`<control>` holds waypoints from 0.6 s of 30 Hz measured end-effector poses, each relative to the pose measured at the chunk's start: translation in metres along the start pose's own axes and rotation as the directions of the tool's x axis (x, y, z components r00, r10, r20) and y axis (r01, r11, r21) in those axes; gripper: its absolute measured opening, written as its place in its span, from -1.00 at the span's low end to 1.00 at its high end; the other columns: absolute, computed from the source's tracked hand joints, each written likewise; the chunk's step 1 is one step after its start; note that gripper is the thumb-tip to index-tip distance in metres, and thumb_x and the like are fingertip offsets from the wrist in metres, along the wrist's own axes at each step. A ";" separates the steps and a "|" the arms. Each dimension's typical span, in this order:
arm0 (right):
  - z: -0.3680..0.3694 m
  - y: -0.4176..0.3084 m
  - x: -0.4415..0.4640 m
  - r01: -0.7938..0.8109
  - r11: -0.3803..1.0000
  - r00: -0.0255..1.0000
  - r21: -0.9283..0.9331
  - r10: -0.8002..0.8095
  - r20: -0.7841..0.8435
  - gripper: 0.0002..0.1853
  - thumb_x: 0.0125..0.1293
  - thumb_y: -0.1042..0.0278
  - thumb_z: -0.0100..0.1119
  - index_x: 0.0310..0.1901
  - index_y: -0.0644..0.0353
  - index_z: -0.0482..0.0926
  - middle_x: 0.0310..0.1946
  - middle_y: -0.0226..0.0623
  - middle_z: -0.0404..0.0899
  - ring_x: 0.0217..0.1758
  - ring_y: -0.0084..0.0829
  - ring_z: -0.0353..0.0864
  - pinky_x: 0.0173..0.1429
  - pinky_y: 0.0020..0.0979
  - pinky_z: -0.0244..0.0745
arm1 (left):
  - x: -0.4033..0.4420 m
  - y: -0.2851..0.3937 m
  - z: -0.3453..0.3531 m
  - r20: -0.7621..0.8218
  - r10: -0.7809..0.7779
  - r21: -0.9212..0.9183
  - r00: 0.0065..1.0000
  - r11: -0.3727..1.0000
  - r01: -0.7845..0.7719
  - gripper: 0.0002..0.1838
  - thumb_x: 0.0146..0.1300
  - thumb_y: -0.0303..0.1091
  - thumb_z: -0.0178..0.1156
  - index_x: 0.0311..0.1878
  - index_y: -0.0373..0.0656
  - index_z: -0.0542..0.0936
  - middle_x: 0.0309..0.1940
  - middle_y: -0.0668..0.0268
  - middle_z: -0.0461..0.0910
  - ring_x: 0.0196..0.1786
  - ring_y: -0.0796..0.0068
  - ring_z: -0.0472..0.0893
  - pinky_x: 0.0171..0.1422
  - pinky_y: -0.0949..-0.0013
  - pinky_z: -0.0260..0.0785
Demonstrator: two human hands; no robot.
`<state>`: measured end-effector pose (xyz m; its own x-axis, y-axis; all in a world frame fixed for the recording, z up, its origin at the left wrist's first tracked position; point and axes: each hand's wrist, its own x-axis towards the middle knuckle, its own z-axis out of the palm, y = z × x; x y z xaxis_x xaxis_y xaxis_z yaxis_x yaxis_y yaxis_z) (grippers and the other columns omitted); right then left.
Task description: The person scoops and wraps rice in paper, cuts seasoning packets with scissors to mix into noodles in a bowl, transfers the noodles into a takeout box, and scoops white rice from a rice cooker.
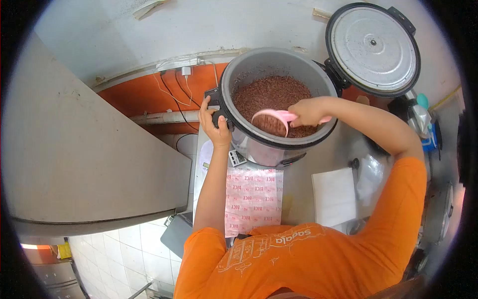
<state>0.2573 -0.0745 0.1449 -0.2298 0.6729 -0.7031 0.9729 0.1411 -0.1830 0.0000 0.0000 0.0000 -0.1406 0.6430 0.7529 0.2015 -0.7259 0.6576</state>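
A large rice cooker (230, 112) stands with its lid (373, 42) swung up at the back right. Reddish-brown cooked rice (266, 94) fills the lower part of its grey pot. My right hand (306, 112) reaches over the rim, closed around the handle of a pink scoop (286, 115). The scoop's bowl is tilted down at the rice near the pot's front wall, and rice shows inside it. On the cooker's left side, my left hand (214, 122) grips the black side handle (219, 118), thumb and fingers on either side of it.
In front of the cooker lies a pink-and-white printed sheet (254, 199), with a small digital timer (237, 158) beside it. Folded white paper (333, 194) and a clear plastic bag (369, 177) lie to the right. A power strip (177, 63) with cables runs along the wall. A large grey cabinet (94, 144) stands left.
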 end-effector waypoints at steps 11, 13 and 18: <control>0.048 -0.048 -0.104 0.126 0.182 0.976 0.975 0.154 -0.155 -0.77 0.41 0.30 -0.06 0.05 0.08 0.34 -0.58 -0.52 0.28 -0.69 -0.69 0.20 -0.66 -0.57 0.12 | -0.026 0.002 -0.030 0.117 -0.111 0.070 0.987 0.992 0.103 -0.26 0.28 0.03 0.08 0.32 -0.35 0.16 0.39 -0.04 0.15 0.35 -0.05 0.22 0.39 0.06 0.04; 0.075 -0.071 -0.125 0.155 0.042 0.976 0.987 0.149 -0.160 -0.75 0.40 0.32 -0.06 0.07 0.09 0.33 -0.59 -0.51 0.29 -0.69 -0.69 0.23 -0.67 -0.58 0.14 | -0.064 0.005 -0.065 0.325 -0.117 0.074 0.938 0.992 0.098 -0.14 0.14 0.02 0.24 0.35 -0.30 0.12 0.43 -0.07 0.06 0.45 -0.09 0.09 0.45 -0.02 -0.06; 0.196 -0.104 -0.105 0.025 -0.285 0.999 0.958 0.030 -0.017 -0.62 0.35 0.42 -0.04 0.19 0.08 0.27 -0.59 -0.49 0.31 -0.67 -0.67 0.25 -0.68 -0.63 0.16 | -0.185 0.026 -0.172 0.873 -0.203 0.313 0.444 0.930 -0.190 0.11 -0.17 0.15 0.42 0.38 -0.28 0.17 0.47 -0.06 -0.02 0.53 -0.11 -0.11 0.50 -0.18 -0.23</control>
<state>0.1757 -0.3026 0.1030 -0.2000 0.6893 -0.6964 -0.3056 -0.7191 -0.6241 -0.1359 -0.1801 -0.1176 0.7428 0.6459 0.1765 0.5179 -0.7213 0.4599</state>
